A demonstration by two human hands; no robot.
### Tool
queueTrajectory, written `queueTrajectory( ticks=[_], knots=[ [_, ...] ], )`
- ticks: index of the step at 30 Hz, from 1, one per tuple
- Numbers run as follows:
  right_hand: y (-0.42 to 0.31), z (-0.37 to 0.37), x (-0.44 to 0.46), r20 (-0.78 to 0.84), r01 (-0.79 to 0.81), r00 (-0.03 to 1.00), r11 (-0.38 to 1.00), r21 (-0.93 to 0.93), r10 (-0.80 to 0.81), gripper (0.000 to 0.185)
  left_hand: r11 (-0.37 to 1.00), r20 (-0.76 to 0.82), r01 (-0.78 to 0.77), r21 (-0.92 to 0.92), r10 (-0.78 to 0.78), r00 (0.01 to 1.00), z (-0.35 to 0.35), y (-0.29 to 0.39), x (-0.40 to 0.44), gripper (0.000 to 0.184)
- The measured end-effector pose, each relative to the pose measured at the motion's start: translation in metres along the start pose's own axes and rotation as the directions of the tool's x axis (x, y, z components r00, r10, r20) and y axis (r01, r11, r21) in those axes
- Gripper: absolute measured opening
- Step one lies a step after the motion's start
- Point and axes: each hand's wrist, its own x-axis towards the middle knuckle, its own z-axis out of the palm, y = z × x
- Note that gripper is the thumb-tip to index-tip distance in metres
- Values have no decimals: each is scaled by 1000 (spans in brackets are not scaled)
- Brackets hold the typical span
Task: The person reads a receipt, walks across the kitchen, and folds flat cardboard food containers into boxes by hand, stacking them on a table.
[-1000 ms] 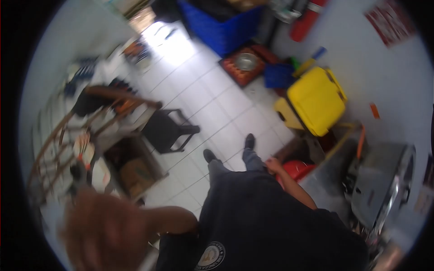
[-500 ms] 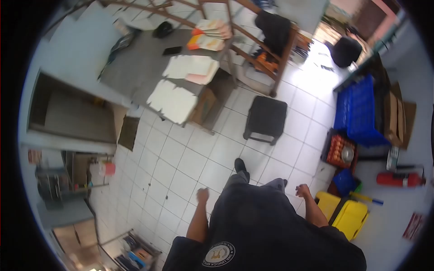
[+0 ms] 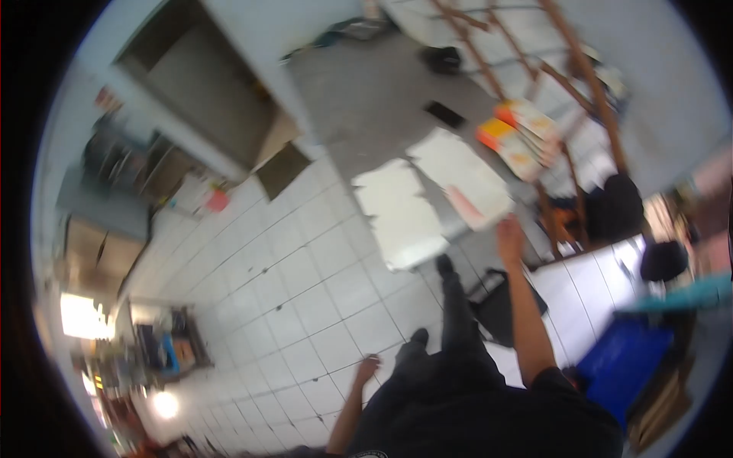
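Note:
My right hand [image 3: 511, 235] reaches forward to the near edge of the grey table [image 3: 343, 99], beside a white sheet with ragged edges [image 3: 458, 172]. Blur hides its fingers and whether it touches the sheet. A pinkish piece [image 3: 463, 204] lies on that sheet. Left of it is a second white sheet [image 3: 401, 212]. My left hand [image 3: 368, 368] hangs low over the tiled floor, away from any object; its fingers are too small and smeared to read. Farther back on the table are a black phone [image 3: 445, 114] and orange-and-white booklets [image 3: 521, 137].
A black stool [image 3: 508, 309] stands under my right forearm. A wooden chair frame [image 3: 603, 99] rises at the table's right. The blue crate [image 3: 622, 366] is at lower right. A dark mat [image 3: 282, 169] lies by the doorway, and a cluttered rack [image 3: 172, 343] stands at left.
The view has turned left and come closer to the table. My right hand has moved from beside my body to the table edge. My left hand still hangs low.

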Motion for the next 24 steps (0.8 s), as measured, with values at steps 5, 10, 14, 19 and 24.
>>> queueTrajectory(
  ticks=[5,10,14,19,24],
  knots=[
    [99,83,166,77,392,914,822,-413,-398,47,934,-3,339,-114,-341,940,135,109,77,80],
    [132,120,232,415,331,864,943,-40,-286,33,744,131,575,340,-643,755,146,239,131,81],
    [158,119,223,139,330,941,929,-169,-309,34,915,230,397,75,-403,886,273,207,193,58],
    [-26,110,143,222,251,952,953,-169,-211,56,804,152,532,-267,-510,847,338,191,270,57],
    [11,161,109,312,428,873,896,-119,-376,54,766,82,489,-417,-505,859,381,168,314,55]
  ],
)
